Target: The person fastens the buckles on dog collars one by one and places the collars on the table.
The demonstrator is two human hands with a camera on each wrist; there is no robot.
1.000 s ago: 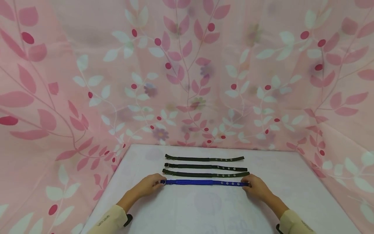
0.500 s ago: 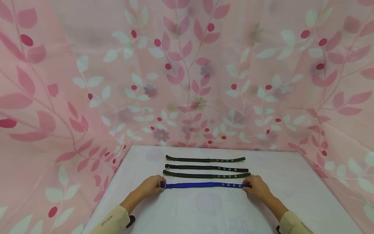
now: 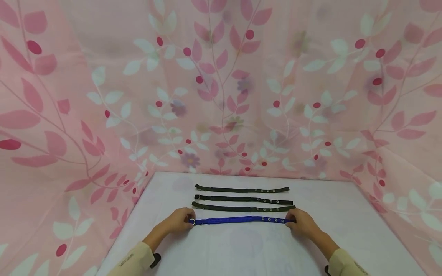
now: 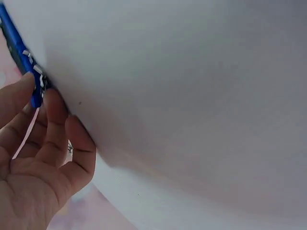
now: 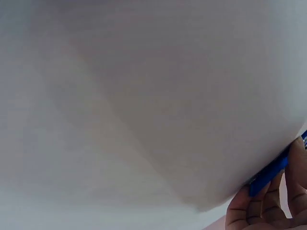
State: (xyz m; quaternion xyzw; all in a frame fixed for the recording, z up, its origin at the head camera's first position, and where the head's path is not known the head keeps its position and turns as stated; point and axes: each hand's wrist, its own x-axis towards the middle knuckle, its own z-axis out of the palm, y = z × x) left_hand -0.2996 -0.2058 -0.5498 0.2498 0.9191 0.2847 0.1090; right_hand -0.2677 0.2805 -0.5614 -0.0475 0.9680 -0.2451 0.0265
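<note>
"One white table (image 3: 248, 255); what lies on it?"

"Three dark straps (image 3: 224, 208) in rows, with the blue strap (image 3: 228, 220) just in front."

"And each grip?"

"The left grip (image 3: 180, 220) pinches its ringed end, the right grip (image 3: 304, 223) its other end. I'd draw it lightly taut, level both ends, then square the metal ring (image 3: 192, 222) with the dark straps' left ends."

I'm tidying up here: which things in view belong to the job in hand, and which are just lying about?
Job in hand:
Long blue fabric strap, pinched by the left hand and right hand.
Three dark green fabric straps, probably, laid roughly parallel beyond it.

Just surroundings:
Pink leaf-patterned cloth backdrop.
White-covered table.
</note>
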